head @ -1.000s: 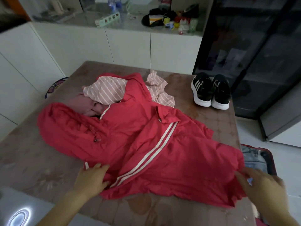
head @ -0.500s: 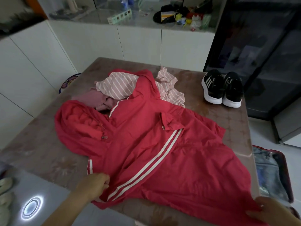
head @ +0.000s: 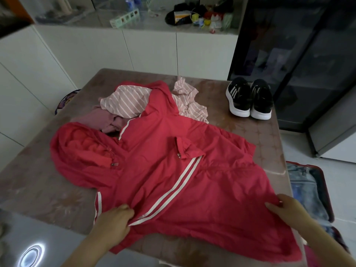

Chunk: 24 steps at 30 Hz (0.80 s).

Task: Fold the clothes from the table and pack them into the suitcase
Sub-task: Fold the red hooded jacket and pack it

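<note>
A red hooded jacket [head: 173,170] with white stripes lies spread over the brown table [head: 38,189], its hood to the left. My left hand [head: 113,220] pinches the near sleeve end by the white stripes. My right hand [head: 287,209] grips the jacket's hem at the right edge. Behind the jacket lie a pink-and-white striped garment [head: 125,102] and a plain pink one [head: 96,121]. The open suitcase [head: 323,189] sits on the floor to the right of the table, with denim clothing [head: 302,182] inside.
A pair of black sneakers [head: 250,99] stands on the table's far right corner. White cabinets and a cluttered counter [head: 154,22] run behind. A dark glass cabinet [head: 298,54] stands at the right. The jacket's lower edge hangs over the table's near edge.
My right hand has come up from the lower right corner onto the jacket's hem. My left hand now pinches the sleeve end. The view has shifted slightly.
</note>
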Each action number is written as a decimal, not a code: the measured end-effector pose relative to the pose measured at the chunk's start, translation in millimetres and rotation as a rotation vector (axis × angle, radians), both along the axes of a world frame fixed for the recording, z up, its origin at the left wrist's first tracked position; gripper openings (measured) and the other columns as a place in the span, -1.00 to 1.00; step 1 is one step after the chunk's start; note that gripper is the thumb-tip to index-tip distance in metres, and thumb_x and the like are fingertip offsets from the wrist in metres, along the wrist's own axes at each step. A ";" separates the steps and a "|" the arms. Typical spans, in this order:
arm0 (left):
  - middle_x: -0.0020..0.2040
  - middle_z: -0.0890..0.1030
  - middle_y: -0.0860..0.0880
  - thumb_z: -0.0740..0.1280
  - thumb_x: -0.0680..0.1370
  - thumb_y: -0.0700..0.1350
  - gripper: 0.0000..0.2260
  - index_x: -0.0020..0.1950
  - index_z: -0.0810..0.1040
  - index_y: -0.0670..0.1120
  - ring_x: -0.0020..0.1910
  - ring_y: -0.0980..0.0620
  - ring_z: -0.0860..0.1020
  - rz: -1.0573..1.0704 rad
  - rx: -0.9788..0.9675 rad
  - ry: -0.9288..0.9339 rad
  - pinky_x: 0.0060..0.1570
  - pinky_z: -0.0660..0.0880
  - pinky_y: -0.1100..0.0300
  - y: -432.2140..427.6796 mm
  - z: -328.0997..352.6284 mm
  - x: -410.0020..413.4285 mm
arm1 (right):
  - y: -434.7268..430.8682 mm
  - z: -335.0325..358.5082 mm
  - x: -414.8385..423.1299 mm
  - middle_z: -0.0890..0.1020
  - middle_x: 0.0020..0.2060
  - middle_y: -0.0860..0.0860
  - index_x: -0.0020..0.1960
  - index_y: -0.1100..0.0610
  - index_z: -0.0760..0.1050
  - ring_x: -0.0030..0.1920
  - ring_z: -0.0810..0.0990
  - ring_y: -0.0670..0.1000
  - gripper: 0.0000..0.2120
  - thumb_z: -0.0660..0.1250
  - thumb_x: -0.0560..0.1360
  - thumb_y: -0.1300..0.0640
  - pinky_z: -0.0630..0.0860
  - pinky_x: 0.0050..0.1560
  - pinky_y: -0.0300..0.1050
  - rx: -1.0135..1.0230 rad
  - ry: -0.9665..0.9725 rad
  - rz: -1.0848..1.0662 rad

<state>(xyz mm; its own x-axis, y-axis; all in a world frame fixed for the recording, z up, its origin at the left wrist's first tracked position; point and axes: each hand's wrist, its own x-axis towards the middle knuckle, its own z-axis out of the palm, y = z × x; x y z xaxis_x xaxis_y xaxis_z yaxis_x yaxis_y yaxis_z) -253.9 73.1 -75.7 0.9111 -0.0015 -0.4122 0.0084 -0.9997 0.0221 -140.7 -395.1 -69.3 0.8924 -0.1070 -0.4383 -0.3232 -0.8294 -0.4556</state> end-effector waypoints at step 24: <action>0.46 0.22 0.02 0.20 0.42 0.34 -0.24 0.52 0.10 0.03 0.38 0.03 0.32 0.251 -0.256 0.025 0.35 0.32 0.13 -24.6 27.0 46.3 | 19.7 4.1 177.8 0.61 -0.19 0.13 -0.06 0.10 0.59 -0.18 0.55 0.17 -0.92 0.42 0.45 0.13 0.52 -0.10 0.00 -0.133 -0.126 0.096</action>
<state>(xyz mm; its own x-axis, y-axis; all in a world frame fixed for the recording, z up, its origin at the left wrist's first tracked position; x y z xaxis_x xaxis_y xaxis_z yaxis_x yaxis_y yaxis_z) -207.6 48.5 -48.7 0.8857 0.1149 -0.4499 0.2566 -0.9286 0.2680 37.2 -375.4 -65.2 0.9481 -0.0681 -0.3107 -0.1871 -0.9093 -0.3718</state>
